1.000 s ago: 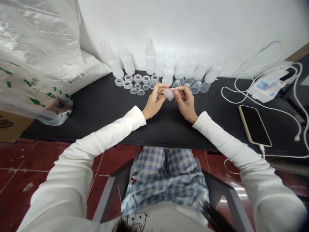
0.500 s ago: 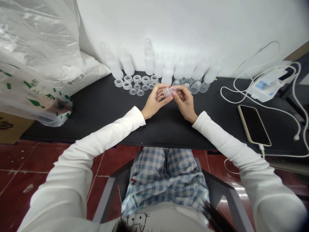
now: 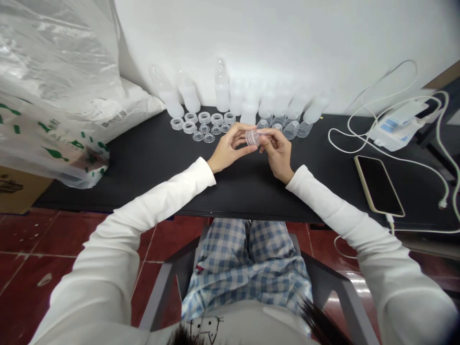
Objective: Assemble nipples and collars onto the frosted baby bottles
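Note:
Between my hands, just above the desk, is a clear bottle collar ring [image 3: 251, 138] turned on its side. My left hand [image 3: 227, 151] grips the ring's threaded rim between thumb and fingers. At its other end my right hand [image 3: 277, 154] pinches a clear part that looks like a bottle nipple [image 3: 263, 132]; fingers cover most of it. Beyond my left hand lie several loose collar rings [image 3: 189, 127] and several clear nipples [image 3: 209, 138]. Clear dome caps [image 3: 290, 130] stand behind my right hand. A row of milky baby bottles [image 3: 248, 113] stands along the wall.
A phone [image 3: 380, 186] on a charging cable lies at the right, near a white power strip [image 3: 393, 127] with looped cords. Plastic bags [image 3: 75, 158] and a cardboard box [image 3: 21, 189] crowd the left. The black desk [image 3: 143, 167] ends just before my lap.
The ring has shifted slightly right and turned more sideways. My right hand has moved a little right, its fingers now pinching the nipple end.

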`<state>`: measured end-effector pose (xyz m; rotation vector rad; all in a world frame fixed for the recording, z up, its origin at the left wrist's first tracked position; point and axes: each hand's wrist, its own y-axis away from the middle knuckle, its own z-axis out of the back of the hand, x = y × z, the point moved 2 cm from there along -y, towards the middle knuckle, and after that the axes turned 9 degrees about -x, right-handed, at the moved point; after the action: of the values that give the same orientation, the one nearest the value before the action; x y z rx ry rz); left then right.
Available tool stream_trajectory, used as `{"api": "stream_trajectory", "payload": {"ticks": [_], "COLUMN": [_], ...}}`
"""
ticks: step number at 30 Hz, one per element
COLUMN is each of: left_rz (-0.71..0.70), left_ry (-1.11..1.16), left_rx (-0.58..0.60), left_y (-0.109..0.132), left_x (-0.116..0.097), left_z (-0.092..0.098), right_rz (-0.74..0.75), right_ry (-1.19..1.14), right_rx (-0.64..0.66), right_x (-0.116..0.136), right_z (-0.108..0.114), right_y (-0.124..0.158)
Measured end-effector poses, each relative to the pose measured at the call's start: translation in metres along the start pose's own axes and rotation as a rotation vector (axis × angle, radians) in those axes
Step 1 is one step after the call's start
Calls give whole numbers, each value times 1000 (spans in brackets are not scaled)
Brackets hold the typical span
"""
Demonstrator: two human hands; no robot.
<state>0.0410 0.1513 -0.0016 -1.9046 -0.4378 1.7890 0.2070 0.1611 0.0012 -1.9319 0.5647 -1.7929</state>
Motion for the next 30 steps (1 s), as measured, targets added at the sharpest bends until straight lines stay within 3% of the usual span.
{"api": "stream_trajectory", "payload": {"ticks": [9, 16, 22, 27, 30], "left_rz": [106, 389, 551, 556, 481], "left_ry": [18, 265, 299, 235, 147], "left_rx": [-29, -47, -28, -27, -20], "left_y": [0, 0, 0, -1, -1], "left_x": [0, 5, -6, -5, 5], "left_z": [0, -3, -10, -10, -7], "right_rz": [-16, 23, -2, 31, 137], "right_ry": [39, 91, 116, 123, 218], "right_rx": [39, 110, 71, 70, 64], "right_x": [-4, -2, -1, 0, 4], "right_z": [1, 1, 2, 0, 0], "right_y": [-2, -2, -1, 0, 0]}}
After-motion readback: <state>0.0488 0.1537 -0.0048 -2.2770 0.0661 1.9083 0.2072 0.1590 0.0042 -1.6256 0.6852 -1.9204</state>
